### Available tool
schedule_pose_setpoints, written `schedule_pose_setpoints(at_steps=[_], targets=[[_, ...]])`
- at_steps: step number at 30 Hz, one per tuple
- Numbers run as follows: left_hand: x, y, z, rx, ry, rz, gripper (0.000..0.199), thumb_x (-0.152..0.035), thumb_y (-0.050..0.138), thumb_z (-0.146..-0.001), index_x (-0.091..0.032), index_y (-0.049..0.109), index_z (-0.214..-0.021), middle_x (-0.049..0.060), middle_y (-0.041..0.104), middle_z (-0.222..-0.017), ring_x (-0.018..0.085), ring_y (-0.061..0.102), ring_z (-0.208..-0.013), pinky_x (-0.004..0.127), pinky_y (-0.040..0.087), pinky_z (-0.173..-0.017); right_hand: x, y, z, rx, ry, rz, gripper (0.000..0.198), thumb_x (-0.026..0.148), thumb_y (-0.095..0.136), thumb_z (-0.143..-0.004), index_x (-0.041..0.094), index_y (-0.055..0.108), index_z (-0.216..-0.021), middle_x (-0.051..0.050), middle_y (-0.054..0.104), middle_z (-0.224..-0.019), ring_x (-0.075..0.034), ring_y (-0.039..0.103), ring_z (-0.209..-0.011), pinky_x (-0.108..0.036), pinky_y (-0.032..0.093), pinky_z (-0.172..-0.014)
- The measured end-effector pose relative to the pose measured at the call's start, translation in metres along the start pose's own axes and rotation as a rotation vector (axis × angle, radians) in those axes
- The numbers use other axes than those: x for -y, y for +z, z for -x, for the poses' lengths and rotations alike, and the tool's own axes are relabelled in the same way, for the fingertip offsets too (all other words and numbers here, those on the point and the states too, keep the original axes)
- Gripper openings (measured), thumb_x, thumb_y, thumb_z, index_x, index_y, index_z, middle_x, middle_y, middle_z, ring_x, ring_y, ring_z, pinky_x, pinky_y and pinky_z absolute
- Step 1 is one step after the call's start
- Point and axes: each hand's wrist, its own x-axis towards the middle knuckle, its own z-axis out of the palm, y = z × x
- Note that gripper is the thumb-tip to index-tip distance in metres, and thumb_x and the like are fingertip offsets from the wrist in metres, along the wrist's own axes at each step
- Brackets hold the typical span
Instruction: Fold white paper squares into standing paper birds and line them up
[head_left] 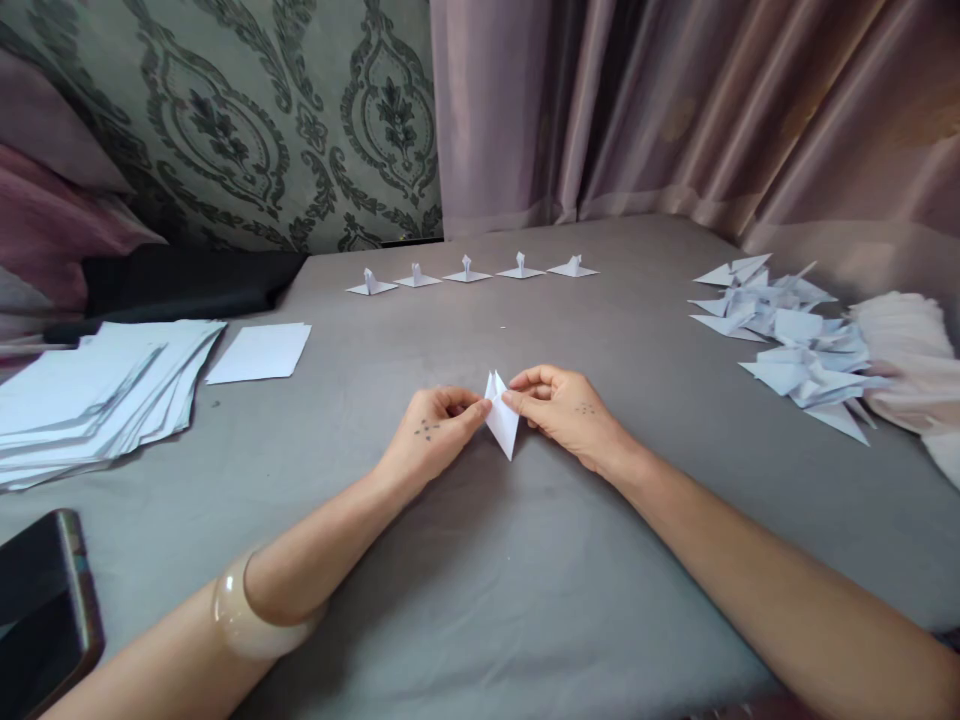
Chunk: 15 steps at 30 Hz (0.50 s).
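A small folded white paper (507,428) is held upright over the middle of the grey-covered table. It is kite-shaped, with a long point facing down toward me and two narrow tips standing up at its top. My left hand (439,425) pinches its left edge between thumb and fingers. From the other side, my right hand (562,405) pinches the right edge the same way, its thumb lying on the front face. The fingertips behind the paper are partly hidden.
Several folded paper pieces (466,270) stand in a row at the back. Many folded paper shapes (795,330) are heaped at right beside pale cloth (911,350). At left lie a stack of white sheets (90,390), squares of paper (259,353) and a phone (45,610).
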Motion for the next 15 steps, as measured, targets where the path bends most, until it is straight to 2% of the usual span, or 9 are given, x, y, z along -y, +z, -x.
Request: schedule_pose_setpoints(at_steps=[4, 8, 11, 15], targets=[[0.005, -0.002, -0.005, 0.004, 0.189, -0.319, 0.021, -0.031, 0.060, -0.082, -0.015, 0.070, -0.072, 0.005, 0.062, -0.085, 0.016, 0.057, -0.073, 0.028, 0.043, -0.066, -0.008, 0.001, -0.005, -0.056, -0.128, 0.269, 0.017, 0.030, 0.067, -0.075, 0.019, 0.063, -0.087, -0.002, 0.069, -0.078, -0.013, 0.061, -0.067, -0.027, 0.047, -0.065], [0.014, -0.001, -0.008, -0.022, 0.301, -0.438, 0.015, -0.026, 0.058, -0.084, -0.016, 0.066, -0.076, 0.006, 0.061, -0.088, 0.018, 0.057, -0.081, 0.031, 0.046, -0.074, -0.012, 0.006, -0.003, -0.102, -0.238, 0.491, 0.010, 0.028, 0.061, -0.079, 0.022, 0.065, -0.086, -0.001, 0.068, -0.079, -0.014, 0.060, -0.068, -0.029, 0.046, -0.067], [0.022, 0.000, -0.008, -0.042, 0.442, -0.501, 0.009, -0.022, 0.056, -0.086, -0.017, 0.063, -0.090, 0.006, 0.060, -0.092, 0.019, 0.056, -0.088, 0.033, 0.047, -0.079, -0.012, 0.005, -0.001, -0.123, -0.322, 0.609, 0.008, 0.026, 0.060, -0.080, 0.022, 0.065, -0.085, -0.002, 0.066, -0.089, -0.014, 0.059, -0.073, -0.029, 0.045, -0.071], [0.024, -0.001, -0.003, 0.043, 0.574, -0.569, 0.023, -0.010, 0.046, -0.086, -0.019, 0.063, -0.098, 0.007, 0.060, -0.099, 0.019, 0.056, -0.091, 0.032, 0.048, -0.081, -0.009, -0.005, 0.004, 0.025, -0.385, 0.701, 0.017, 0.019, 0.051, -0.084, 0.023, 0.067, -0.088, -0.002, 0.062, -0.095, -0.012, 0.058, -0.075, -0.027, 0.044, -0.071]])
